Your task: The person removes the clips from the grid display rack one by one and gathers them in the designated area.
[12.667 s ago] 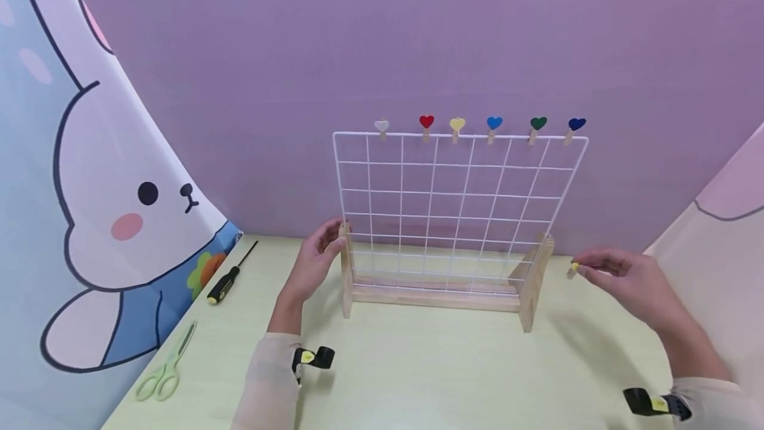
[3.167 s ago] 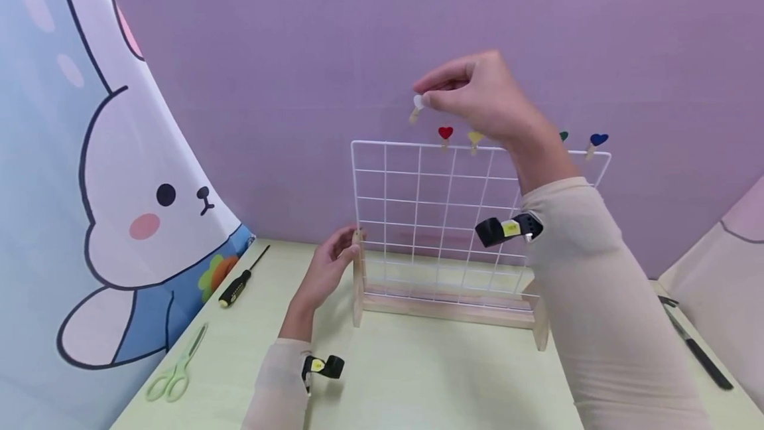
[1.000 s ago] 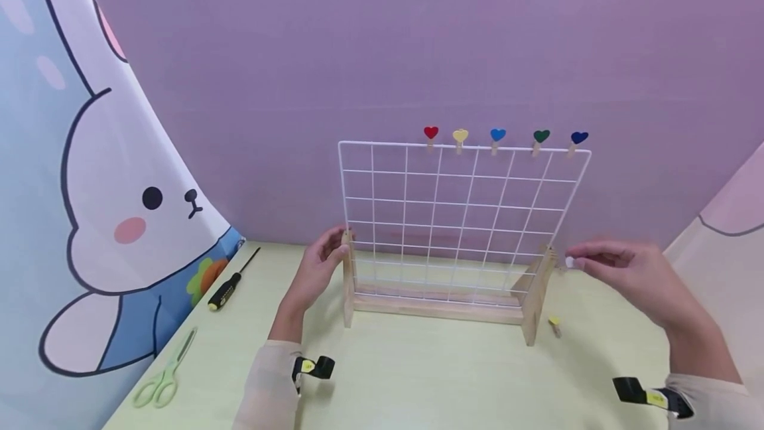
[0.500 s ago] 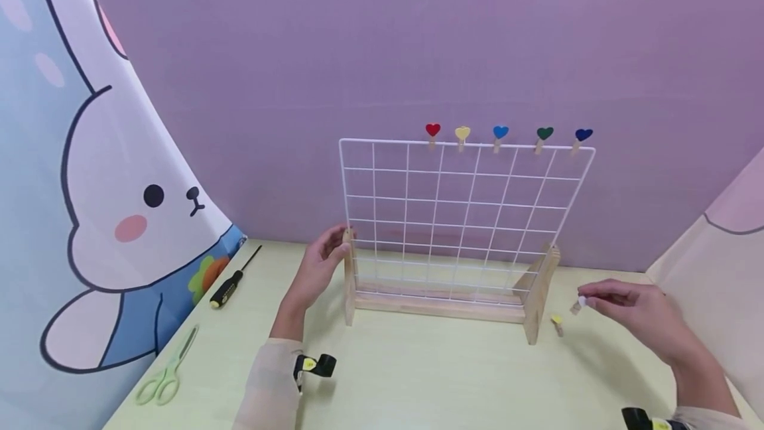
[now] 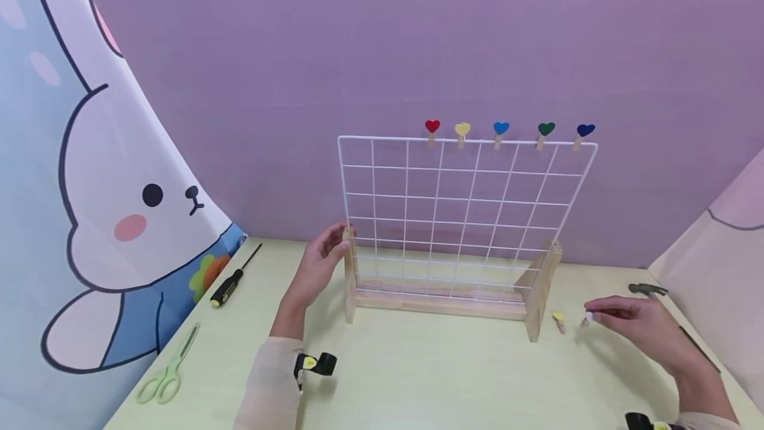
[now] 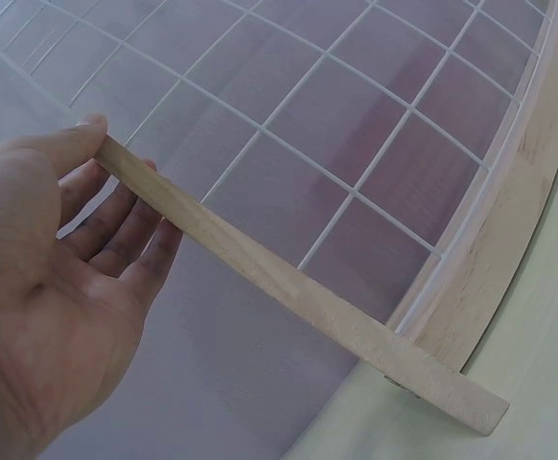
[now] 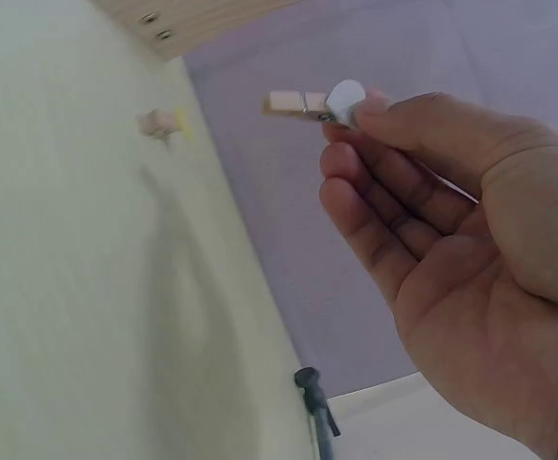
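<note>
A white wire grid [image 5: 459,211] stands upright in a wooden stand [image 5: 442,302] on the pale green table [image 5: 418,377]. Several wooden pegs with coloured hearts [image 5: 501,130] clip its top wire. My left hand [image 5: 319,264] rests thumb and fingers against the stand's left upright [image 6: 260,264], steadying it. My right hand [image 5: 633,327] hovers low over the table right of the stand and pinches a small wooden peg with a white heart [image 7: 322,103] between thumb and forefinger. Another peg with a yellow heart [image 5: 558,320] lies on the table by the right upright.
A black-handled screwdriver [image 5: 229,283] and light green scissors [image 5: 167,373] lie at the table's left by a bunny-printed cloth [image 5: 107,217]. A dark tool [image 5: 647,289] lies at the far right, seen again as a dark tool [image 7: 315,398]. A purple backdrop stands behind.
My right hand took the white-heart peg off the grid's top left, carried it down to the right, and has now lowered it close to the table near the yellow-heart peg. The left hand stayed.
</note>
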